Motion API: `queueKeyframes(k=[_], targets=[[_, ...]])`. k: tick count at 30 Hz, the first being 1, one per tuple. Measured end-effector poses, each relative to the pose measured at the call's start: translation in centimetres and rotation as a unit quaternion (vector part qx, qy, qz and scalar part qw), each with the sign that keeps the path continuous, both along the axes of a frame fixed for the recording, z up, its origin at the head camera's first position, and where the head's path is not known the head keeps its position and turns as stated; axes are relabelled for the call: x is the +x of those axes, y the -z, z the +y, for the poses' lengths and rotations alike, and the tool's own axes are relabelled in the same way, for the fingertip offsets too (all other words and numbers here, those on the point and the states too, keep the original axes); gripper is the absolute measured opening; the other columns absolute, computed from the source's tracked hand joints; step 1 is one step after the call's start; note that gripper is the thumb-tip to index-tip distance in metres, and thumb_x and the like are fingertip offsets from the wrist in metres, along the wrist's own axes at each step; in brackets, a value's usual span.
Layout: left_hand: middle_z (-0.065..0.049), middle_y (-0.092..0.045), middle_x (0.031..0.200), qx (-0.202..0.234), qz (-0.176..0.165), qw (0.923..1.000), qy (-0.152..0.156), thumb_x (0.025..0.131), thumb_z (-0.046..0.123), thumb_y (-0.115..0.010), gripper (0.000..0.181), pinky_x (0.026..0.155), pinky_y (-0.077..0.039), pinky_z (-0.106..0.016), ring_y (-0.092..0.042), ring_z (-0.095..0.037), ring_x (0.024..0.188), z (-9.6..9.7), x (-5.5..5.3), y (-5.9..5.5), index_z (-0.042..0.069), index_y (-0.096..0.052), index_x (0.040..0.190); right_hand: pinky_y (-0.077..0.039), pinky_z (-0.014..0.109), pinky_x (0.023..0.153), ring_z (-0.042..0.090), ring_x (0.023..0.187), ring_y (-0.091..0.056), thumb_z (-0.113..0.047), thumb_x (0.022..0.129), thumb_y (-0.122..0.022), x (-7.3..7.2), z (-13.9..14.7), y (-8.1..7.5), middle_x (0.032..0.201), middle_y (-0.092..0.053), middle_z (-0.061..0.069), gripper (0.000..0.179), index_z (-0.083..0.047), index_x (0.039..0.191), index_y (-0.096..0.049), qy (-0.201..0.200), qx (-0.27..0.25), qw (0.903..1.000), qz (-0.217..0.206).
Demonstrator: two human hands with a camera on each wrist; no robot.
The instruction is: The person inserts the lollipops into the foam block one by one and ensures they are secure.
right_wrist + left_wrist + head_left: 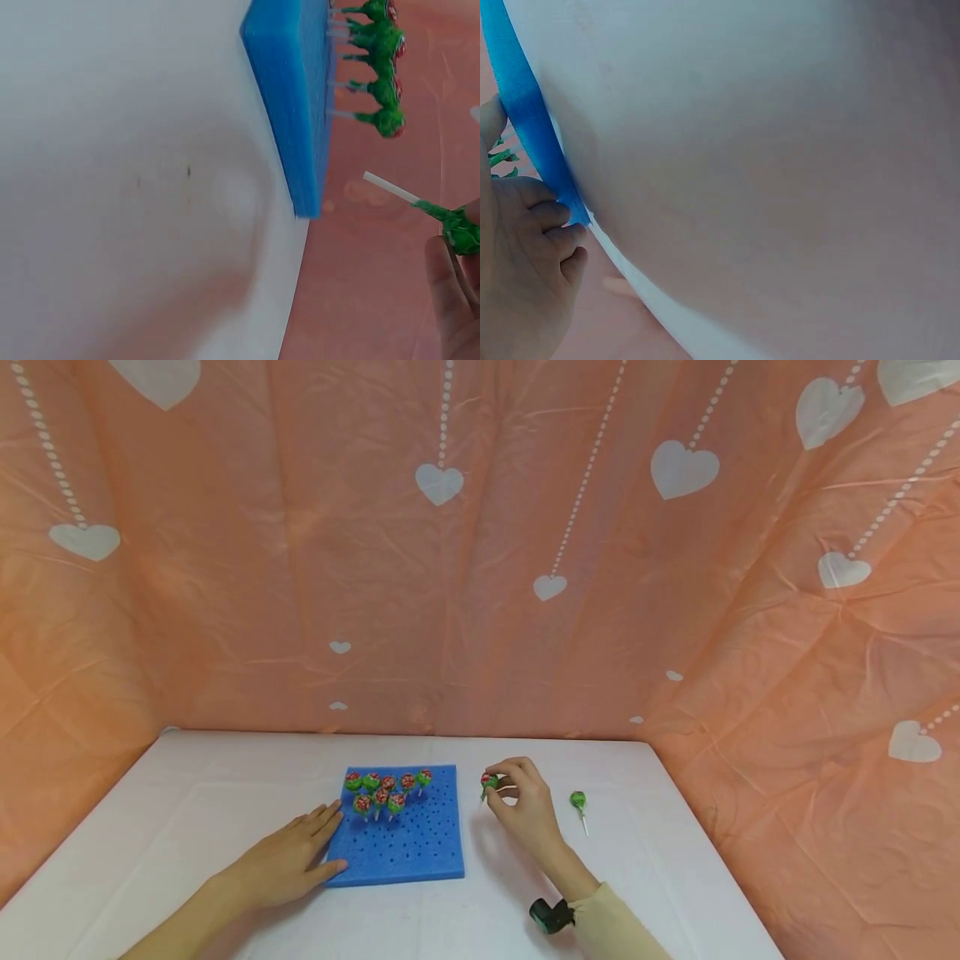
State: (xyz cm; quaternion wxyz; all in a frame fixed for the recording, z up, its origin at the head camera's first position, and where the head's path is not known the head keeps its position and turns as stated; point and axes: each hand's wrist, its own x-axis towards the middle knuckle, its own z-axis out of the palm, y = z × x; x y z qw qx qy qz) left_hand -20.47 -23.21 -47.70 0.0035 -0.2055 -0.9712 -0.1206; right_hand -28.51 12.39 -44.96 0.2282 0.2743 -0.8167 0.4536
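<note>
My right hand point(527, 808) pinches a lollipop point(489, 781) in a green and red wrapper by its head, to the right of a blue foam board point(427, 852). In the right wrist view the white stick of this lollipop point(460, 231) points toward the board, apart from it. My left hand point(288, 858) rests against the board's left edge with its fingers extended. In the left wrist view, fingers point(551, 217) touch the side of the foam. Several lollipops point(381, 797) stand upright in the back left part of the board, which is dotted with small holes.
One more green lollipop point(577, 799) lies on the white table point(247, 777), to the right of my right hand. Behind and beside the table hangs an orange sheet point(360, 568) printed with white hearts. A black device point(551, 916) is at my right wrist.
</note>
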Motion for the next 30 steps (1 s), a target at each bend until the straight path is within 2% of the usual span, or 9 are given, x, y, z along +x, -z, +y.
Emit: queueKeyframes(k=[10, 16, 26, 30], targets=[[-0.028, -0.039, 0.158, -0.004, 0.002, 1.0, 0.005, 0.099, 0.06, -0.051, 0.083, 0.117, -0.038, -0.061, -0.04, -0.049, 0.144, -0.1, 0.0, 0.0, -0.009, -0.049, 0.144, -0.065, 0.034, 0.073, 0.026, 0.086, -0.074, 0.008, 0.082, -0.076, 0.5, -2.4, 0.6, 0.108, -0.062, 0.012, 0.028, -0.002, 0.106, -0.068, -0.026, -0.013, 0.9996, -0.003], [-0.027, -0.038, 0.159, -0.002, -0.011, 0.9999, 0.002, 0.099, 0.061, -0.051, 0.083, 0.117, -0.037, -0.062, -0.039, -0.049, 0.145, 0.0, 0.0, -0.2, -0.008, -0.048, 0.145, -0.065, 0.032, 0.074, 0.026, 0.087, -0.074, 0.007, 0.082, -0.077, 0.6, -3.7, 1.0, 0.109, -0.063, 0.012, 0.029, -0.003, 0.107, -0.068, -0.042, -0.02, 0.9986, -0.024], [-0.027, -0.038, 0.159, 0.002, -0.013, 0.9999, -0.002, 0.099, 0.06, -0.05, 0.083, 0.117, -0.036, -0.062, -0.038, -0.049, 0.146, 0.0, -0.1, -0.3, -0.009, -0.048, 0.145, -0.064, 0.03, 0.075, 0.025, 0.089, -0.074, 0.001, 0.085, -0.077, 0.7, -5.5, 1.3, 0.109, -0.064, 0.012, 0.025, -0.002, 0.107, -0.067, -0.063, -0.009, 0.9974, -0.033], [-0.027, -0.039, 0.159, 0.002, -0.01, 1.0, 0.001, 0.099, 0.06, -0.051, 0.083, 0.117, -0.037, -0.062, -0.039, -0.049, 0.145, 0.0, 0.0, -0.4, -0.009, -0.048, 0.145, -0.064, 0.029, 0.077, 0.023, 0.092, -0.073, -0.002, 0.087, -0.077, 0.8, -6.1, 1.3, 0.11, -0.064, 0.01, 0.024, -0.004, 0.109, -0.067, -0.06, -0.004, 0.996, -0.067]])
